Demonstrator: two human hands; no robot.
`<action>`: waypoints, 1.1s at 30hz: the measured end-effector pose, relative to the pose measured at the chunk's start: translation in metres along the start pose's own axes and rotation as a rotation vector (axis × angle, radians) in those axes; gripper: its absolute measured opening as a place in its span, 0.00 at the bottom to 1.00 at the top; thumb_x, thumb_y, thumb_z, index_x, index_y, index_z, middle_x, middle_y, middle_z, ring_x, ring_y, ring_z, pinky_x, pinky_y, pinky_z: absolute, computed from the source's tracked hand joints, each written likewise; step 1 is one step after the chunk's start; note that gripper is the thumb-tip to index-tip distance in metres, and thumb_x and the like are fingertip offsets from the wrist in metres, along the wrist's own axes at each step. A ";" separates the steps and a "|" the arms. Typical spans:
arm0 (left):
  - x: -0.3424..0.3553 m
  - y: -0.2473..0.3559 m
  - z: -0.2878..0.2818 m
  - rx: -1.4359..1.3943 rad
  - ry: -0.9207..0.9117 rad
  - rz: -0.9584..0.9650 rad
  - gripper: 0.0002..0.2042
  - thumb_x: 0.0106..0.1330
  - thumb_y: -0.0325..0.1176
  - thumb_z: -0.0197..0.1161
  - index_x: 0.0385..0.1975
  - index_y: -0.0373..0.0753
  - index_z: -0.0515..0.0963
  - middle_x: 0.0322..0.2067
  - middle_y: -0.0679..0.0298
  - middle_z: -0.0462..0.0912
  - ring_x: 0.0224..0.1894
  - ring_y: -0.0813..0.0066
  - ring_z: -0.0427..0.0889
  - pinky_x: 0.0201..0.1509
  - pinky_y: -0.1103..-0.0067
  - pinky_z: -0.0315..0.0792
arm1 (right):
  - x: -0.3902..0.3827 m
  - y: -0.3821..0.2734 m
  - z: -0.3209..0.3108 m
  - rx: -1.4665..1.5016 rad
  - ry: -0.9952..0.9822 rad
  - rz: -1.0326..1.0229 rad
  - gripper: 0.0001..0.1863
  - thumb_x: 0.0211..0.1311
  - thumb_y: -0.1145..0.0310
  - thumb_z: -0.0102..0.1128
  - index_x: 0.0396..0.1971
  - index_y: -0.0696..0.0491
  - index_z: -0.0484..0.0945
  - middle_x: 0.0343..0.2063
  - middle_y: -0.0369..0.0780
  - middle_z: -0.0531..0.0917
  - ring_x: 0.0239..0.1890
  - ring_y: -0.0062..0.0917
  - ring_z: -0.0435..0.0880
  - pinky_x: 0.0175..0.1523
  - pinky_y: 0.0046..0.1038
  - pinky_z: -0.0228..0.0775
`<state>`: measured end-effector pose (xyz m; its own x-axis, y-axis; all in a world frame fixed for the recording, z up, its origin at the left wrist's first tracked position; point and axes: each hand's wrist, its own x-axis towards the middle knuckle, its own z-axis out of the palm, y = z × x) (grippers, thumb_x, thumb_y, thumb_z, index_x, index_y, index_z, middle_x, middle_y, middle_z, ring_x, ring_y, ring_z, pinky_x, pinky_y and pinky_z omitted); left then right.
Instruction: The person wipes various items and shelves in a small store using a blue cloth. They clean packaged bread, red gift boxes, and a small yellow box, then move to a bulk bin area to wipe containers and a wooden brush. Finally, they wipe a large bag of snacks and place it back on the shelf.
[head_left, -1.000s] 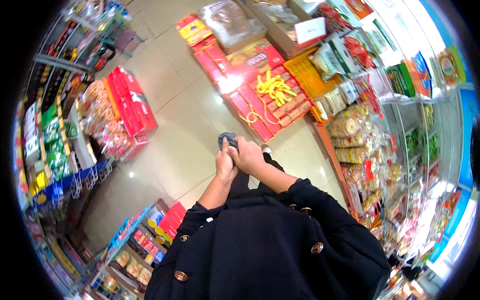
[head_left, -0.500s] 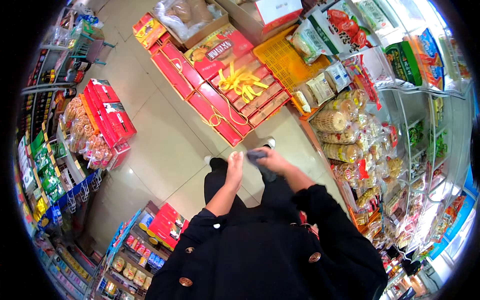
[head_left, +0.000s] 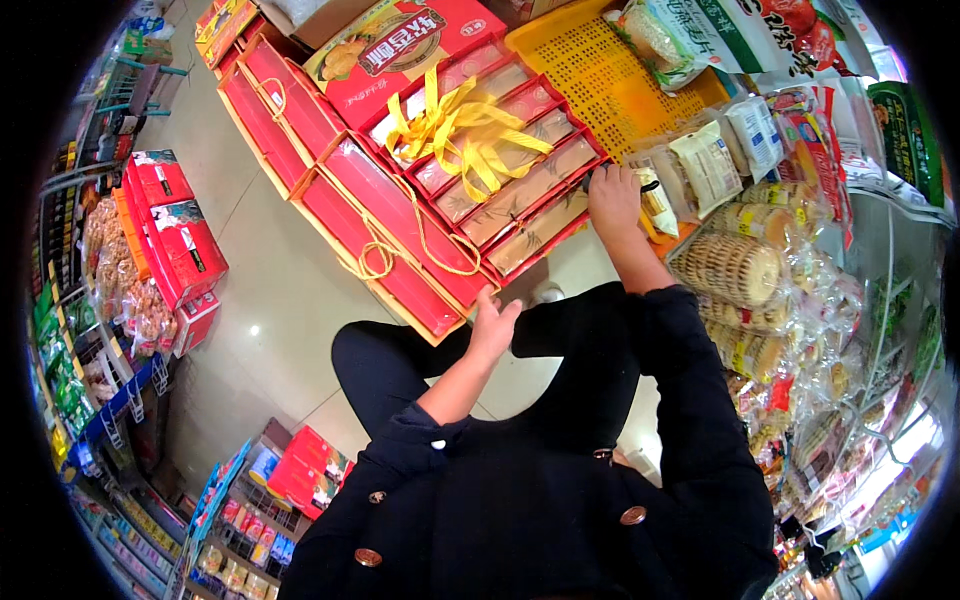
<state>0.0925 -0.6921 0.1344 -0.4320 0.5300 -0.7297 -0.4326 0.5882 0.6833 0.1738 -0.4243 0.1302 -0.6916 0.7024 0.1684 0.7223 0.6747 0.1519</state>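
My right hand reaches forward to the right end of a stack of red gift boxes tied with yellow ribbon. Its fingers are curled around a small dark object, mostly hidden by the hand. My left hand hangs lower, fingers apart and holding nothing, just off the near corner of the red boxes. Packets of snacks lie right beside my right hand. My dark coat with round buttons fills the lower middle.
A yellow plastic crate stands behind the boxes. Bagged round biscuits crowd shelves on the right. More red boxes and snack racks line the left. Low shelves with small packets sit at lower left; pale tile floor lies between.
I have leaned toward the red boxes. My hands, held together on the dark object before, have parted: the right one reached forward and right, the left one dropped toward the boxes' corner.
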 end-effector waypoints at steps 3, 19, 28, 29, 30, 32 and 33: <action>0.009 -0.021 -0.003 -0.173 -0.055 0.098 0.23 0.60 0.23 0.54 0.55 0.33 0.55 0.52 0.54 0.65 0.56 0.67 0.64 0.59 0.74 0.59 | -0.013 -0.040 -0.002 0.032 -0.160 -0.108 0.04 0.46 0.69 0.52 0.20 0.51 0.74 0.20 0.38 0.75 0.29 0.30 0.74 0.37 0.33 0.64; -0.028 0.062 -0.036 0.580 -0.644 0.311 0.27 0.58 0.31 0.61 0.56 0.32 0.59 0.55 0.49 0.65 0.51 0.59 0.71 0.55 0.70 0.67 | -0.107 0.037 -0.020 1.646 0.294 0.888 0.17 0.56 0.76 0.51 0.47 0.58 0.70 0.39 0.39 0.78 0.39 0.22 0.76 0.46 0.23 0.69; 0.060 0.066 0.021 1.438 -0.276 1.071 0.27 0.48 0.24 0.62 0.52 0.34 0.64 0.49 0.45 0.67 0.51 0.46 0.68 0.53 0.65 0.67 | -0.137 -0.068 0.067 1.674 0.432 1.544 0.18 0.57 0.76 0.51 0.49 0.58 0.66 0.41 0.43 0.76 0.42 0.29 0.75 0.49 0.29 0.67; 0.062 0.066 0.021 1.432 -0.283 1.066 0.25 0.49 0.23 0.61 0.50 0.34 0.65 0.49 0.45 0.67 0.49 0.46 0.69 0.52 0.64 0.68 | -0.141 -0.101 0.054 1.826 0.310 1.651 0.20 0.57 0.77 0.50 0.51 0.57 0.66 0.46 0.44 0.75 0.46 0.30 0.74 0.52 0.30 0.66; 0.060 0.066 0.024 1.427 -0.296 1.063 0.23 0.49 0.23 0.60 0.49 0.34 0.67 0.50 0.44 0.68 0.48 0.46 0.70 0.51 0.64 0.68 | -0.150 -0.143 0.064 1.816 0.239 1.573 0.23 0.60 0.77 0.48 0.56 0.55 0.63 0.46 0.40 0.73 0.47 0.26 0.73 0.52 0.25 0.65; 0.060 0.062 0.024 1.469 -0.304 1.057 0.20 0.51 0.22 0.58 0.47 0.34 0.69 0.51 0.44 0.67 0.46 0.46 0.72 0.50 0.64 0.69 | -0.148 -0.227 0.080 1.865 0.284 1.433 0.25 0.61 0.79 0.46 0.59 0.56 0.60 0.49 0.40 0.72 0.51 0.24 0.70 0.56 0.24 0.61; 0.061 0.062 0.022 1.505 -0.286 1.065 0.19 0.51 0.22 0.57 0.46 0.34 0.69 0.51 0.43 0.67 0.45 0.46 0.72 0.49 0.64 0.70 | -0.141 -0.220 0.078 1.951 0.380 1.385 0.25 0.60 0.79 0.46 0.59 0.57 0.60 0.51 0.42 0.71 0.54 0.27 0.69 0.59 0.26 0.59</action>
<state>0.0571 -0.6100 0.1319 0.1821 0.9709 -0.1553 0.9388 -0.1247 0.3211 0.1119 -0.6542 -0.0033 0.1614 0.8327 -0.5297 -0.4093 -0.4319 -0.8037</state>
